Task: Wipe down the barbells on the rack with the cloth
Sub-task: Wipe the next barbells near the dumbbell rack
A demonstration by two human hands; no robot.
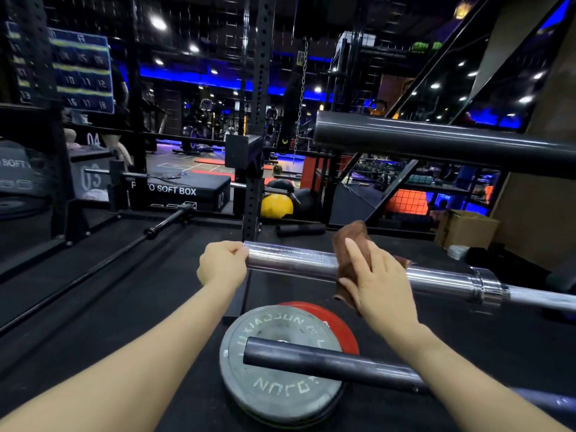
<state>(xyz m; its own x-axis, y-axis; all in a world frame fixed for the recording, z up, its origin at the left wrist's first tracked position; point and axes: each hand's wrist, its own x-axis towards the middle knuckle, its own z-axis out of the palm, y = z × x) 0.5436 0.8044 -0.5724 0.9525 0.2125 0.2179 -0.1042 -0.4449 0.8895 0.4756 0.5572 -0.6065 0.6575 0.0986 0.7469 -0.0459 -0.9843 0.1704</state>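
Your right hand (375, 277) presses the brown cloth (350, 244) around the chrome barbell sleeve (293, 260), fingers curled over the top with the cloth wrapped under and behind them. Your left hand (223, 263) grips the sleeve's free end, just left of the cloth. Above sits 1 dark barbell sleeve (436, 140); below, another dark bar (327, 363) crosses 2 stacked plates, grey plate (274, 397) over red plate (336, 322).

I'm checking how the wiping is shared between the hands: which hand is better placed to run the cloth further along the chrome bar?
The right hand: it already presses the brown cloth over the chrome barbell sleeve. The left hand only steadies the sleeve's end.
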